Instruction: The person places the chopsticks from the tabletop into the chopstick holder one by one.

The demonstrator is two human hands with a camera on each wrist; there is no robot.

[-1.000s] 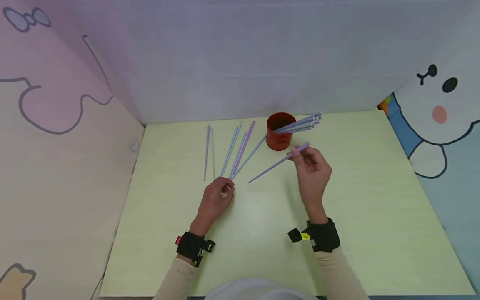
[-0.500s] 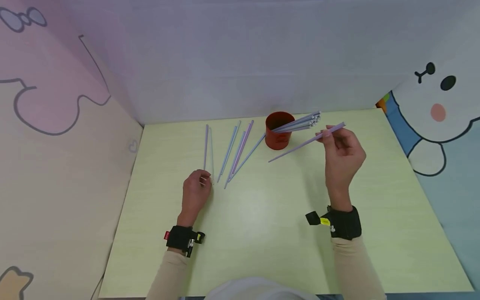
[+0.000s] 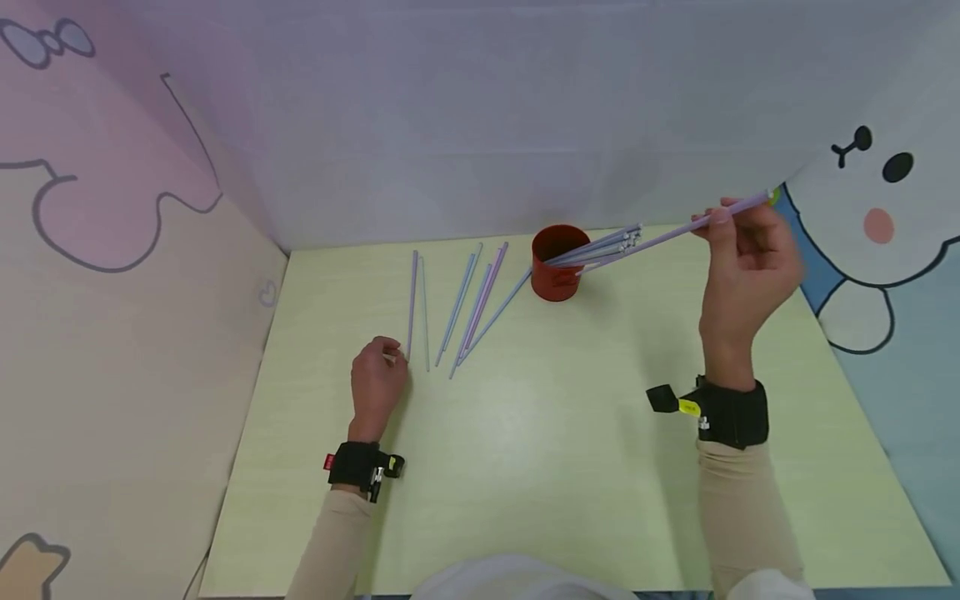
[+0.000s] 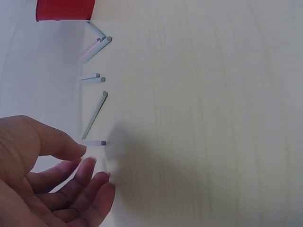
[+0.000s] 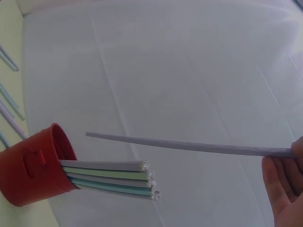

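My right hand (image 3: 752, 267) pinches a purple chopstick (image 3: 660, 240) near its thick end, raised above the table. Its thin tip points left toward the red cup (image 3: 556, 286); in the right wrist view the tip (image 5: 90, 134) hangs in the air beyond the cup mouth. Several chopsticks (image 5: 113, 174) stand in the cup, leaning out to the right. My left hand (image 3: 377, 379) is at the table with loosely curled fingers, holding nothing. It lies beside the near end of a purple chopstick (image 3: 412, 300); whether it touches that one I cannot tell.
Several more chopsticks (image 3: 457, 304) in blue, pale green and purple lie on the table (image 3: 525, 467) left of the cup. One blue chopstick (image 3: 497, 314) reaches to the cup's base. A pale wall (image 3: 465, 125) rises behind the table.
My right hand has lifted the purple chopstick up and to the right, its tip now beside the cup's right side. My left hand has moved left, from the middle chopsticks to the leftmost one.
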